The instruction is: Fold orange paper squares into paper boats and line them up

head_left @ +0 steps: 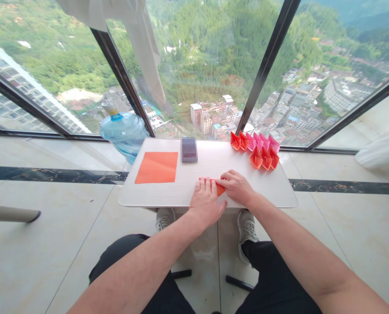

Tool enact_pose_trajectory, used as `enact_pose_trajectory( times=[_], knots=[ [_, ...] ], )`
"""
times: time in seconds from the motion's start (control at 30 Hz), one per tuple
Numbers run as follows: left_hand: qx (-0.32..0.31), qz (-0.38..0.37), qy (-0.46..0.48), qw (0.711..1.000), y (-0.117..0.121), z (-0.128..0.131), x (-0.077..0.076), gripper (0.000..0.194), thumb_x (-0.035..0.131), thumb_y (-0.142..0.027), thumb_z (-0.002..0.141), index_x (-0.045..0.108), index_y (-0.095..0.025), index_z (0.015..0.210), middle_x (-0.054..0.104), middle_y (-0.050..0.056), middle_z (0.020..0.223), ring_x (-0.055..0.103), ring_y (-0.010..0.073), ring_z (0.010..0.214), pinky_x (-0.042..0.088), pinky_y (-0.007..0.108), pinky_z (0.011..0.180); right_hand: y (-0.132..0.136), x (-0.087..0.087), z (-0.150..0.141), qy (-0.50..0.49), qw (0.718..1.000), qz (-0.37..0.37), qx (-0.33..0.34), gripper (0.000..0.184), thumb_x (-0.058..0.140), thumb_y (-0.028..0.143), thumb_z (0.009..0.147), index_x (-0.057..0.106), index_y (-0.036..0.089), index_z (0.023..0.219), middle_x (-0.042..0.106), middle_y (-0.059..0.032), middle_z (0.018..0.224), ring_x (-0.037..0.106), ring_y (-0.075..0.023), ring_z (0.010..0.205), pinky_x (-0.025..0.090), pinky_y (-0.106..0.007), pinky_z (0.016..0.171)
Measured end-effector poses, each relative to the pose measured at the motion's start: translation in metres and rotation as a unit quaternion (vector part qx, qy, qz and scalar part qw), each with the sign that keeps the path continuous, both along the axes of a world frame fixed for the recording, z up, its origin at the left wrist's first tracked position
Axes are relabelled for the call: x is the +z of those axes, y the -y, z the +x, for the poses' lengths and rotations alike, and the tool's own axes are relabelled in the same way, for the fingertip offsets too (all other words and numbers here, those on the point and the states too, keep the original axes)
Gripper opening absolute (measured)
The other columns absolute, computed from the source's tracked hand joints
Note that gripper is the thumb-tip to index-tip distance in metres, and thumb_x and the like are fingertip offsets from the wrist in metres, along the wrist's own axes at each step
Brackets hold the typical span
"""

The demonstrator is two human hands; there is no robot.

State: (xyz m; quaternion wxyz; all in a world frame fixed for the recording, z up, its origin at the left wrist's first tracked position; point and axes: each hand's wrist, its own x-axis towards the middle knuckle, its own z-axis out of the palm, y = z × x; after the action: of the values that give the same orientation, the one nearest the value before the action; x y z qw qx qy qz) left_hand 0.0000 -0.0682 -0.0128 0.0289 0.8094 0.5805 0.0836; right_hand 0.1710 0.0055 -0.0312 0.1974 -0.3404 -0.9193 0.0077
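A small folded piece of orange paper (221, 189) lies on the white table (161, 195) near its front edge, mostly covered by my hands. My left hand (206, 198) rests flat on it with the fingers stretched forward. At the paper's right end, my right hand (236, 186) has its fingers bent and pressed together on the edge. Flat at the table's left lies a sheet of orange paper (157, 167). Folded paper boats, red-orange (264, 159) and pink (261, 142), stand in two rows at the back right.
A dark, blurred rectangular object (189, 150) sits at the table's back edge. Behind the left corner stands a large blue water bottle (124, 133). Tall windows with dark frames (268, 65) rise beyond. My shoes (247, 226) are below the front edge.
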Motion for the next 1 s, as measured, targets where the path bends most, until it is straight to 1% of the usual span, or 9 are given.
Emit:
enact_pose_trajectory(
  times=[0.13,0.27,0.43,0.6,0.77,0.87,1.0],
  knots=[
    [0.001,-0.008,-0.014,1.000,0.001,0.002,0.001,0.079,0.051,-0.054,0.088,0.046,0.004,0.142,0.045,0.031,0.147,0.039,0.0450,0.139,0.023,0.054,0.115,0.001,0.001,0.000,-0.003,1.000,-0.002,-0.002,0.028,0.055,0.007,0.089,0.075,0.021,0.103,0.067,-0.0073,0.094,0.051,-0.0205,0.088,0.045,-0.033,0.083],
    [0.004,-0.011,-0.027,1.000,0.000,0.003,0.004,0.080,0.050,-0.054,0.089,0.043,0.002,0.145,0.047,0.029,0.147,0.040,0.0434,0.139,0.023,0.053,0.116,0.000,0.001,-0.001,-0.007,1.000,-0.002,-0.005,0.027,0.055,0.007,0.089,0.075,0.021,0.101,0.068,-0.0074,0.094,0.051,-0.0209,0.088,0.046,-0.033,0.082],
    [0.005,-0.008,-0.024,1.000,-0.001,0.000,0.008,0.077,0.051,-0.055,0.088,0.049,-0.001,0.142,0.049,0.028,0.145,0.042,0.0422,0.136,0.027,0.052,0.113,-0.002,0.001,0.003,-0.021,1.000,-0.012,0.008,0.027,0.054,0.006,0.089,0.074,0.021,0.098,0.069,-0.0075,0.094,0.054,-0.0210,0.090,0.048,-0.033,0.083],
    [0.003,0.004,-0.022,1.000,-0.001,-0.002,0.005,0.073,0.050,-0.056,0.089,0.049,-0.008,0.144,0.049,0.026,0.145,0.041,0.0423,0.135,0.027,0.055,0.111,-0.004,0.001,0.011,-0.037,0.999,-0.017,0.029,0.028,0.052,0.004,0.089,0.074,0.020,0.095,0.070,-0.0075,0.095,0.055,-0.0206,0.091,0.050,-0.033,0.082],
    [0.002,0.001,-0.025,1.000,-0.001,-0.001,0.002,0.072,0.049,-0.057,0.089,0.048,-0.013,0.147,0.048,0.025,0.145,0.039,0.0431,0.135,0.026,0.054,0.110,-0.001,0.001,0.015,-0.041,0.999,-0.007,0.025,0.028,0.052,0.004,0.089,0.073,0.021,0.096,0.071,-0.0076,0.098,0.057,-0.0207,0.094,0.050,-0.034,0.084],
    [0.002,-0.005,-0.018,1.000,-0.001,-0.001,0.001,0.071,0.049,-0.056,0.089,0.047,-0.016,0.148,0.047,0.024,0.146,0.038,0.0440,0.135,0.026,0.055,0.110,0.000,0.000,0.016,-0.047,0.999,-0.004,0.003,0.027,0.052,0.005,0.090,0.074,0.020,0.096,0.071,-0.0076,0.097,0.058,-0.0208,0.092,0.050,-0.033,0.084],
    [0.009,-0.017,-0.015,1.000,-0.001,0.000,0.000,0.071,0.049,-0.056,0.089,0.045,-0.018,0.149,0.045,0.022,0.148,0.037,0.0439,0.135,0.025,0.056,0.110,-0.001,-0.002,0.017,-0.093,0.993,-0.018,-0.074,0.018,0.057,0.013,0.091,0.074,0.020,0.092,0.071,-0.0074,0.092,0.061,-0.0199,0.088,0.051,-0.032,0.083]
  ],
)
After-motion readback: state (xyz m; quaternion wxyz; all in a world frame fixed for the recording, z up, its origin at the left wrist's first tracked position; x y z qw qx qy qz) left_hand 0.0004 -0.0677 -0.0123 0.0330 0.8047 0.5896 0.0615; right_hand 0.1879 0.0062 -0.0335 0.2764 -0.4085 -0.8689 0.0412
